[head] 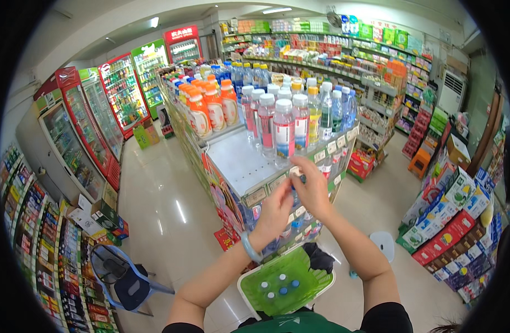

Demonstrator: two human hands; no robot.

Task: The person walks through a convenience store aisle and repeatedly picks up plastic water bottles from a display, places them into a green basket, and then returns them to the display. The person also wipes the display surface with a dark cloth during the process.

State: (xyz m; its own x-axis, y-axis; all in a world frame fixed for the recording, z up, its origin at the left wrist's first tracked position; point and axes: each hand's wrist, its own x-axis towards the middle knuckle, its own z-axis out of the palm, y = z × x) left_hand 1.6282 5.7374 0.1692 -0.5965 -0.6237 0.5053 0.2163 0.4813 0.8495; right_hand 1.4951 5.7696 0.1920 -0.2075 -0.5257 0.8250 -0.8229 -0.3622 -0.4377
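Observation:
Both my hands meet in front of the shelf's front edge, beside its price-tag strip. My left hand, with a pale bangle on the wrist, has its fingers close to my right hand. Between the fingertips is a small whitish thing, too small to name. Just beyond stand clear plastic bottles with white caps on the metal shelf top. Orange-capped bottles stand to their left. Below my forearms, a green plastic basket holds several bottles with white or blue caps.
A blue folding chair stands at lower left, near stocked shelves. Glass-door coolers line the left wall. Stacked cartons rise at right, with a pale stool on the floor nearer. A black bag hangs over the basket's rim.

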